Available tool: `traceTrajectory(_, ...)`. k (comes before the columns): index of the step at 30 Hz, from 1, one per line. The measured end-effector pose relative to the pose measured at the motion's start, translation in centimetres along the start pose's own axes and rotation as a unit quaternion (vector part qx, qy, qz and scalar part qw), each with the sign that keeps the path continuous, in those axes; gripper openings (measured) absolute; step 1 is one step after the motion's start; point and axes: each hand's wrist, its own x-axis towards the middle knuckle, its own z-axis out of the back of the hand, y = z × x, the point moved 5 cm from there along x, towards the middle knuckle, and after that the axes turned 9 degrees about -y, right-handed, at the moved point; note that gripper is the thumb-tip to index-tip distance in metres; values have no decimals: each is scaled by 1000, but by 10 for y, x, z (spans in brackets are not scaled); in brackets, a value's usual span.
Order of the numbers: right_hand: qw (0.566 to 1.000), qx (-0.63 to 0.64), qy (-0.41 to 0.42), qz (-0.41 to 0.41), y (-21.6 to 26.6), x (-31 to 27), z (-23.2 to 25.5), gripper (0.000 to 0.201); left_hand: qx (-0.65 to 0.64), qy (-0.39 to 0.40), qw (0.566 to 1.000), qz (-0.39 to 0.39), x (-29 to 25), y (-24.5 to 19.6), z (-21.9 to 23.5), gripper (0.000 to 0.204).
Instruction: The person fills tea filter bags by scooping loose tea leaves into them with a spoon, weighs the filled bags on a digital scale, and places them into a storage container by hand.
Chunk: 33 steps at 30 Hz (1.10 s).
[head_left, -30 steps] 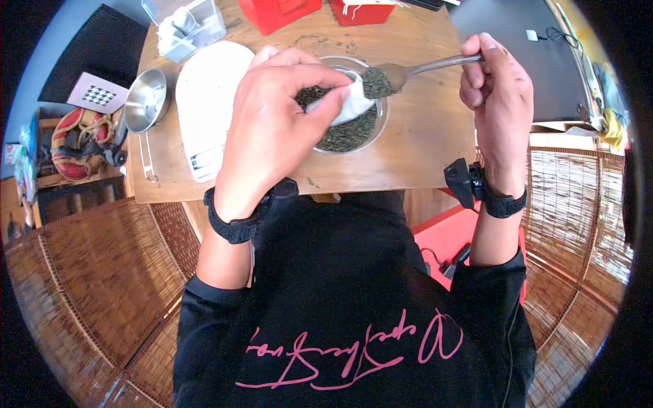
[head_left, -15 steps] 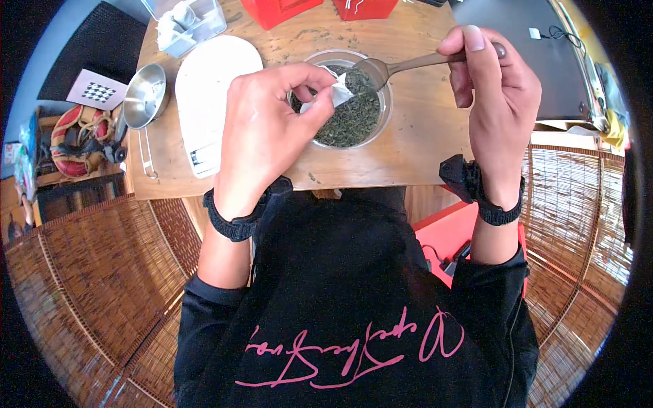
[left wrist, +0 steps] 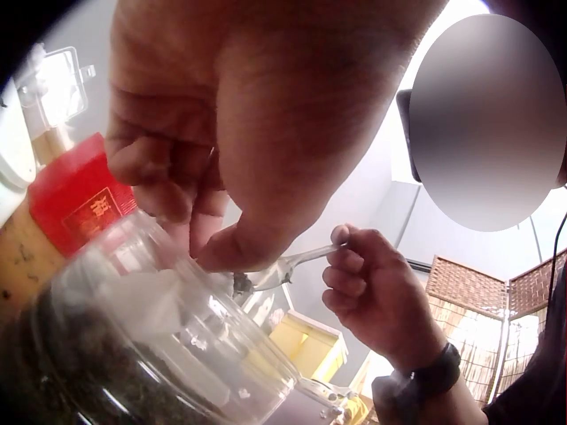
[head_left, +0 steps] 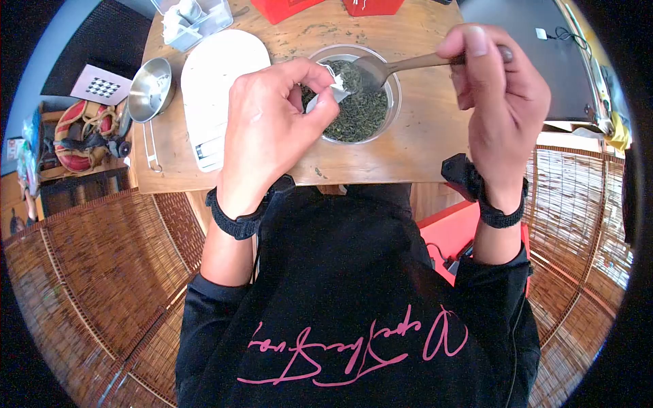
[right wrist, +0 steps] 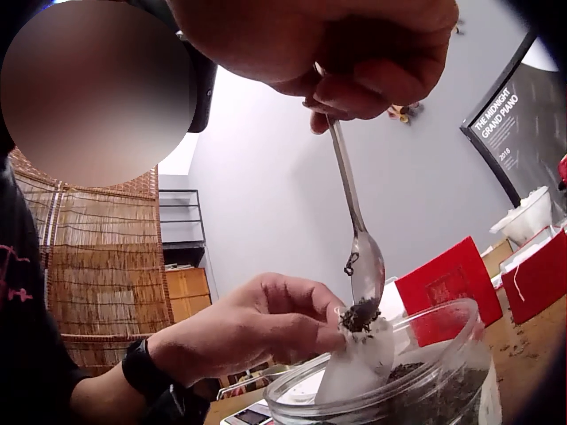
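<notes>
My left hand (head_left: 272, 112) pinches a small white tea bag (right wrist: 354, 372) by its upper edge. The bag hangs inside the mouth of a clear round tub (head_left: 396, 109), which holds dark green dried tea leaves (head_left: 360, 119). Between thumb and fingers, my right hand (head_left: 500, 95) grips the handle end of a metal spoon (head_left: 422, 63). In the right wrist view the spoon points steeply down, its tip at the bag's mouth. Tea leaves (right wrist: 360, 314) cluster there, and a few cling to the bowl of the spoon.
A white flat scale (head_left: 224, 75) lies left of the tub, with a steel pan (head_left: 151, 88) beyond it. At the back stand a clear box (head_left: 204, 34) of white pouches and red boxes (head_left: 371, 5). Loose leaves dot the wooden table (head_left: 435, 136).
The spoon, heaped with leaves and nearly level a second ago, has tipped down at the bag; most of its load has left the bowl. My left hand keeps its pinch on the bag.
</notes>
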Motion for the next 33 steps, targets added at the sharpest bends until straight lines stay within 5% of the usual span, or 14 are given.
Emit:
traceTrajectory(13,1000,-9,3,13,4,-1,-4,27,-21,5,1000,-5,-1,0,-1,9)
traceTrajectory(18,999,-19,0,40,9,0,-3,26,14,-41,992,-117,0,0,2,8)
traceTrajectory(23,998,-3,-29,61,14,1,-1,28,-11,-44,995,-90,-1,6,2,9)
traceTrajectory(26,997,-18,24,76,10,0,-4,28,-45,-54,996,-56,-1,4,1,11)
traceTrajectory(30,998,-35,-48,26,-7,4,8,27,-68,-87,994,-13,-2,18,0,12)
traceTrajectory(33,975,-163,59,139,-17,-6,-15,19,-69,-79,994,-5,-5,22,-3,11)
